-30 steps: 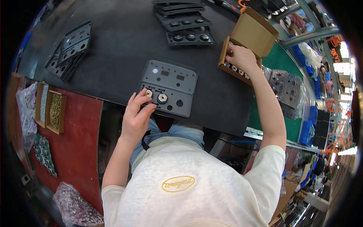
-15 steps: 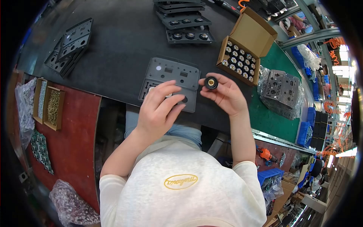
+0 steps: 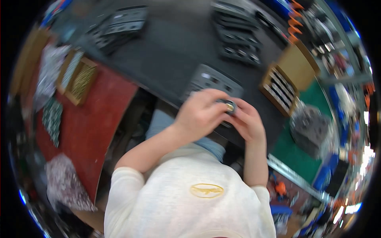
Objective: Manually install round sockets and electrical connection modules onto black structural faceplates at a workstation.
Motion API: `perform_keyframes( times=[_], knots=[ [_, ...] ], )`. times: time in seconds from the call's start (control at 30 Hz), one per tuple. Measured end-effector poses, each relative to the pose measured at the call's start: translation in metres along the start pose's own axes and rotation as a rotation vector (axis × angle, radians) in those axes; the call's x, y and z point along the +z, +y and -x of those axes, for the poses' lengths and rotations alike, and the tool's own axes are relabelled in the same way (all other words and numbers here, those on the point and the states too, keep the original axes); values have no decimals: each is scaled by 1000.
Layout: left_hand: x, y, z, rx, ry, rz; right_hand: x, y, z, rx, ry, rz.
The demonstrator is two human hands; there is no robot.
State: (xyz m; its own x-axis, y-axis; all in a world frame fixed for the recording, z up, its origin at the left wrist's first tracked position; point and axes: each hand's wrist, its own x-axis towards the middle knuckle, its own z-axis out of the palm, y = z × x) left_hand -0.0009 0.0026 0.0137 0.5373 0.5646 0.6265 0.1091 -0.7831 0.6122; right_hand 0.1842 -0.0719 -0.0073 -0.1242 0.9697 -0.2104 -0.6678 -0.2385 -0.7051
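A small round black part (image 3: 231, 111) with a brass-coloured centre is held up in front of my body. My right hand (image 3: 250, 121) grips it from the right with thumb and fingers. My left hand (image 3: 200, 114) meets it from the left, its fingertips closed against the part; motion blur hides exactly how they grip. Just beyond both hands, a dark grey metal panel (image 3: 216, 79) with cut-out holes lies on the black tabletop (image 3: 174, 55). My hands cover its nearer portion.
An open cardboard box (image 3: 274, 93) with rows of black parts stands right of the panel. Stacked panels (image 3: 238, 35) lie at the back, others (image 3: 127, 20) far left. Wrapped panels (image 3: 311, 129) sit on a green mat. Fastener boxes (image 3: 79, 83) stand on a red surface.
My left hand has come off the panel and moved right to the black part in my right hand. The whole view has turned, shifting the bench to the right.
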Motion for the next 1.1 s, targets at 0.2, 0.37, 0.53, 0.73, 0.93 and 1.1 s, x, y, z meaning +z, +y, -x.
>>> perform_keyframes(
  times=[0.2,0.37,0.53,0.73,0.93,1.1],
  knots=[
    [11,2,9,-72,49,46,0,0,14,-207,133,340],
    [17,4,18,-281,25,189,-5,11,3,-250,123,270],
    [17,2,19,-129,107,174,4,14,5,-136,244,203],
    [28,1,24,-271,183,301,-9,26,13,-267,274,227],
    [37,10,20,-521,139,579,7,40,19,-625,455,537],
    [45,21,14,-668,121,710,20,26,31,-665,456,536]
  ],
)
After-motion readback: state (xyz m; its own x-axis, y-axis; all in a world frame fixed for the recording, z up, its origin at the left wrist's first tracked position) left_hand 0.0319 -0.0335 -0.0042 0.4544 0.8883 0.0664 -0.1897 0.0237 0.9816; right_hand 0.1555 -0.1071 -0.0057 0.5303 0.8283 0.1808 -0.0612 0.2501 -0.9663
